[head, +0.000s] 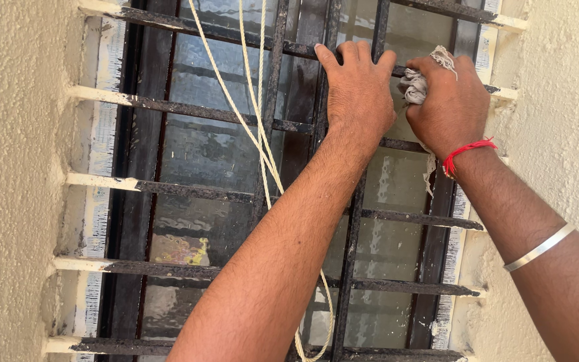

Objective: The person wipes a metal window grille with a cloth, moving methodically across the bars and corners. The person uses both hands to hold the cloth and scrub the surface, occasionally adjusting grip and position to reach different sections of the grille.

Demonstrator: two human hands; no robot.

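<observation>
Wiping the window grille (202,193)
Left hand (358,90) grips a bar; right hand (449,100) clutches a rag (413,86). Lower bars look dusty.

bright daylight | soft shadows | pale glare on glass (216,154) | sharp focus
</observation>
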